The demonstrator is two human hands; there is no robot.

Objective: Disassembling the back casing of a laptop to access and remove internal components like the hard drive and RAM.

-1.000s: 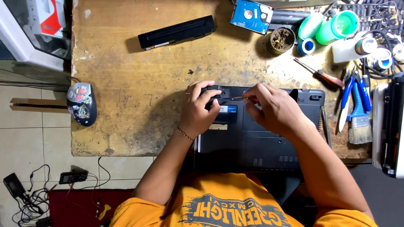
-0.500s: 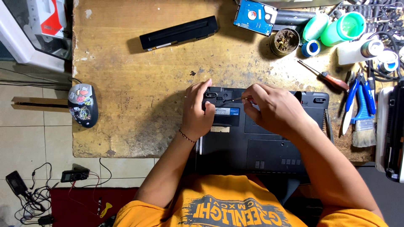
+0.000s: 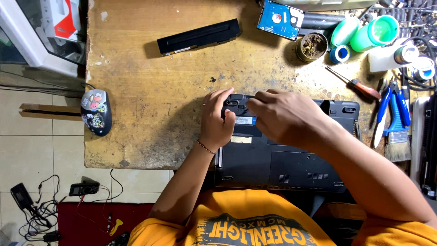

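Black laptop (image 3: 282, 161) lies upside down at the near edge of the wooden worktop (image 3: 159, 91), right of centre, base panel up. Left hand (image 3: 216, 120) rests on its far-left corner, fingers (image 3: 223, 94) curled over the edge and pressing down, not clamped round anything. Right hand (image 3: 284, 116) sits just beside it over the far edge of the base; fingers pinched together near a small blue-labelled part (image 3: 246, 120), but can't tell if they hold anything, they hide the contact. Long black battery pack (image 3: 199, 36) far left of centre, well apart. Hard drive (image 3: 278, 19) and small round tin (image 3: 312, 46) at far edge. Red-handled screwdriver (image 3: 357, 84), blue pliers (image 3: 392, 107) and brush (image 3: 397, 143) on the right. Stickered mouse (image 3: 96, 111) at the worktop's left edge.
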